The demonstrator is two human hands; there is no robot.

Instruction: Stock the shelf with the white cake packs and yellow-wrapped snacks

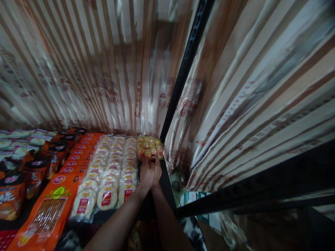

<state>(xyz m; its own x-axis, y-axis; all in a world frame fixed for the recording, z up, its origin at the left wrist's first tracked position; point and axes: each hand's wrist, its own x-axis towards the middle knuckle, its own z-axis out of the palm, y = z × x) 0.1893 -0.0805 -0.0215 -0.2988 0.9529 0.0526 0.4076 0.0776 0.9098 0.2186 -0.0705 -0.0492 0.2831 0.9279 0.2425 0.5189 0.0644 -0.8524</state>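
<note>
Both arms reach forward to the right end of the black shelf. My left hand [147, 172] and my right hand [157, 170] are side by side, wrists close together. Their fingers are closed at a small yellow packet [148, 153] with a red label, at the front of a cluster of similar yellow packets [149, 141]. The fingertips are partly hidden and dim. To the left of my hands, round pale flatbreads in clear wrappers [107, 195] stand in overlapping rows with red labels.
Orange snack bags [49, 205] overlap in a row left of the flatbreads, with black-and-orange bags [35, 174] farther left. Behind the shelf hangs a striped curtain [117, 69]. A black metal post [183, 69] rises at the shelf's back right corner; a dark bar [209, 204] slants off to the right.
</note>
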